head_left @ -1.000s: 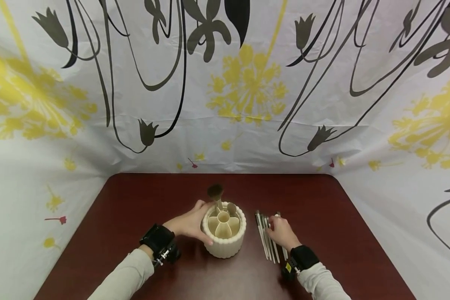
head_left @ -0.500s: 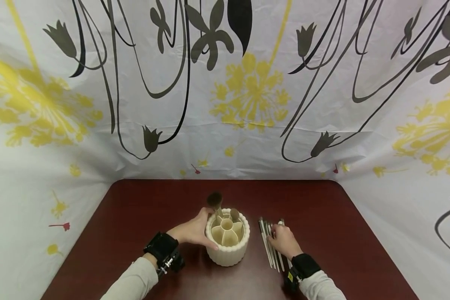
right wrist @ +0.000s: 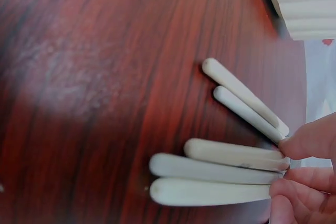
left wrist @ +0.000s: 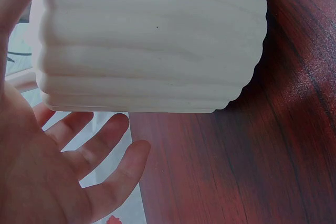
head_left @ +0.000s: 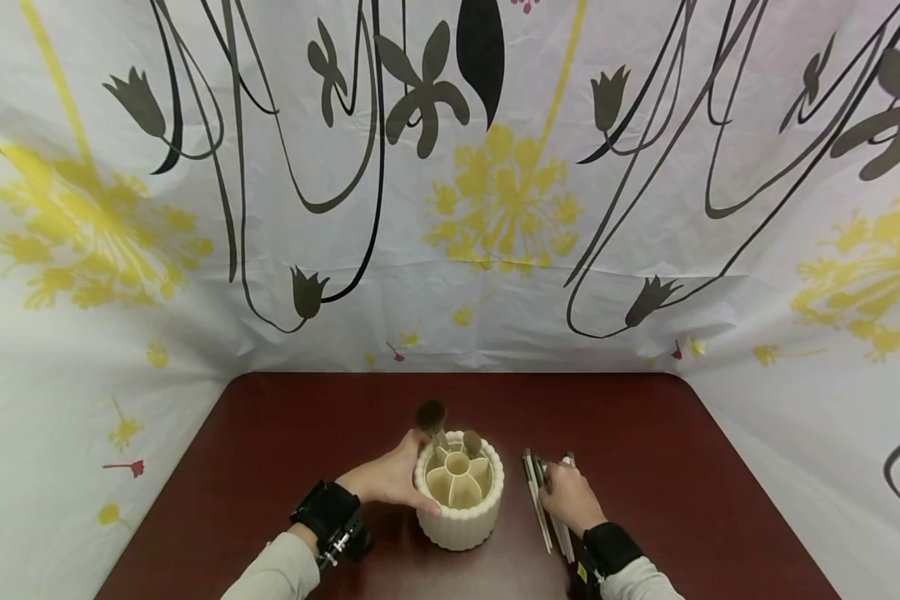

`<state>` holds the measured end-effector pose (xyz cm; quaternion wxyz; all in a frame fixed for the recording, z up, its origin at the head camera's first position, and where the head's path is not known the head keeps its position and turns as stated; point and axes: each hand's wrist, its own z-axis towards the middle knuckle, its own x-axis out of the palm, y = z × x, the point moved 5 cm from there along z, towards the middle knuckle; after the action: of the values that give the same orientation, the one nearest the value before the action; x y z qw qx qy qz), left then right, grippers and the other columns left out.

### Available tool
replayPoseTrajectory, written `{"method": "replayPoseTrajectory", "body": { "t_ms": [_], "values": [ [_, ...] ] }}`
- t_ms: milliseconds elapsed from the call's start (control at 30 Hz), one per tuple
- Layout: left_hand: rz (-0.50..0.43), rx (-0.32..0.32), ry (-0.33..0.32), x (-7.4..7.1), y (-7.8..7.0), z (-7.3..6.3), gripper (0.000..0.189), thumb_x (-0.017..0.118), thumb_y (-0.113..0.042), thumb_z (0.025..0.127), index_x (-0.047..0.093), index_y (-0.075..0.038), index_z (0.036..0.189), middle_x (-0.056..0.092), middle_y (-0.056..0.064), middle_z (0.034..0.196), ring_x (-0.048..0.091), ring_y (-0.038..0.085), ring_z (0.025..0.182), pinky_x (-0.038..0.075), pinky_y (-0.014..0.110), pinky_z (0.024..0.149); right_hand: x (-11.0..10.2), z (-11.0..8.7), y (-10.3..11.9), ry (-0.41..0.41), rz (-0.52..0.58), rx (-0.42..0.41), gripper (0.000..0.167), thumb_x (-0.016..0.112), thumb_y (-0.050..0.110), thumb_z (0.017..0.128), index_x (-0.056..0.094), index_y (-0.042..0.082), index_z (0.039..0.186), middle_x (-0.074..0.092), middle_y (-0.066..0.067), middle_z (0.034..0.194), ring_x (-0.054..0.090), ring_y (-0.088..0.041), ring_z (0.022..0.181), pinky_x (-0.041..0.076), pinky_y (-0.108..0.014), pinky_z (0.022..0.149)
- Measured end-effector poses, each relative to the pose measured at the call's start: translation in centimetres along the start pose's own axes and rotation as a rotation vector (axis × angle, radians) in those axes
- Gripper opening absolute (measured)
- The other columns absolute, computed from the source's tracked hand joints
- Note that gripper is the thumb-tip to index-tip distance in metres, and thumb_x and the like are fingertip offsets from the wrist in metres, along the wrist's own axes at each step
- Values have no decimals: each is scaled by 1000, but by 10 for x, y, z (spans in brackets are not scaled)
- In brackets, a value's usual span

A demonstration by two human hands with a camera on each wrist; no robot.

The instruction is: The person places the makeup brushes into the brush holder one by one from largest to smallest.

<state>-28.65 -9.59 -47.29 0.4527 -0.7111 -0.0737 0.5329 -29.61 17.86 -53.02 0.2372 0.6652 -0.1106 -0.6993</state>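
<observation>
A cream, ribbed brush holder [head_left: 459, 530] with petal-shaped compartments stands at the middle of the table. Two makeup brushes, one with a large dark head [head_left: 431, 414] and one with a smaller head [head_left: 472, 442], stand in its rear compartments. My left hand [head_left: 392, 477] grips the holder's left side, thumb at the front and a finger at the back; other fingers spread apart in the left wrist view. To the right, my right hand [head_left: 572, 497] pinches slim makeup brushes near their upper ends. Their pale handles [right wrist: 212, 192] show in the right wrist view; how many are held I cannot tell.
The dark red wooden table [head_left: 330, 408] reaches back to a white flowered cloth [head_left: 360, 325]. Two brushes [head_left: 537, 508] lie a little apart, left of the right hand.
My right hand has drawn several of the brushes closer together beneath its fingers. The left hand keeps its hold, while the holder has turned slightly. The whole view has shifted downward in the frame.
</observation>
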Motion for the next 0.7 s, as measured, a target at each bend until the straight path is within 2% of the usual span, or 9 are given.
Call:
{"method": "replayPoseTrajectory", "body": {
  "t_ms": [233, 500, 700],
  "values": [
    [-10, 20, 12, 1, -1, -2, 101, 82, -40, 60, 21, -1, 130, 28, 17, 130, 32, 26, 123, 34, 37, 98, 2, 1, 0, -6, -49, -4, 21, 60, 2, 72, 43, 10, 63, 37, 0, 59, 34, -11, 49, 26, -25, 46],
    [-19, 80, 10, 2, -7, 5, 119, 83, -39, 59, 6, -3, 142, 15, 17, 143, 20, 28, 132, 27, 43, 103, 5, 2, -1, 35, -77, 59, 13, 61, 4, 75, 49, 7, 71, 40, -3, 63, 36, -13, 50, 27, -27, 46],
    [-52, 44, 37, 8, -4, 7, 117, 82, -36, 61, 5, -1, 142, 14, 18, 145, 17, 27, 133, 23, 46, 105, 7, 4, -2, 38, -102, 87, 13, 62, 6, 75, 49, 7, 72, 40, -3, 63, 37, -13, 50, 28, -28, 46]
  ]
}}
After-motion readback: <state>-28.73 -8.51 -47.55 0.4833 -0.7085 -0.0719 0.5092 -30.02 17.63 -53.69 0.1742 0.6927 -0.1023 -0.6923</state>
